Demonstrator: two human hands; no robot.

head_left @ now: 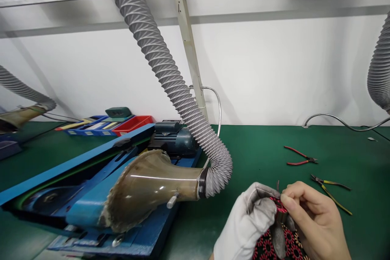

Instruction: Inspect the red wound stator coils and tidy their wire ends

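My left hand [248,221], in a white and grey glove, is closed around a small part with red edging [280,207] at the bottom right of the head view. My bare right hand [315,219] pinches at the top of this part from the right, thumb and forefinger together. A thin dark tip sticks up between the two hands. Beneath them shows black fabric with red and cream flower shapes [267,248]. The underside of the held part is partly hidden by the glove.
Red-handled pliers [300,157] and yellow-handled pliers [333,187] lie on the green table [250,150]. To the left stands a blue belt machine [91,199] with a brown suction hood [152,187] and grey hose [170,77]. Red [134,124] and blue trays sit behind.
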